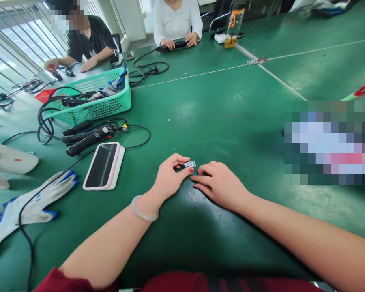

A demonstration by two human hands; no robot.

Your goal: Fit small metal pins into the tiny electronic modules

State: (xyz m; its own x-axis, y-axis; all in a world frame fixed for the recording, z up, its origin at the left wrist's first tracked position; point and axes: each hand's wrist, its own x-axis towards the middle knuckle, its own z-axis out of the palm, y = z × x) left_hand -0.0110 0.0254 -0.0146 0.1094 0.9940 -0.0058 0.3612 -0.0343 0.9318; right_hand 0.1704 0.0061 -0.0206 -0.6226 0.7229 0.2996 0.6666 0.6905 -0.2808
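Note:
My left hand (172, 173), with a pale bangle (144, 210) on the wrist, pinches a small blue-and-white patterned piece (190, 164) between thumb and fingers. It is held just above the green table, and its exact kind is too small to make out. Close by on the right, my right hand (220, 182) rests on the tabletop with its fingers loosely bent and a little apart. Nothing shows between those fingers. Its fingertips point toward the patterned piece without visibly touching it.
Left of my hands lie a phone (101, 166), black corded styling tools (89, 136) and a white-blue glove (39, 200). Behind them stands a green basket (109, 103) of tools. Two people sit across the table (182, 105); a bottle (233, 26) stands at the back.

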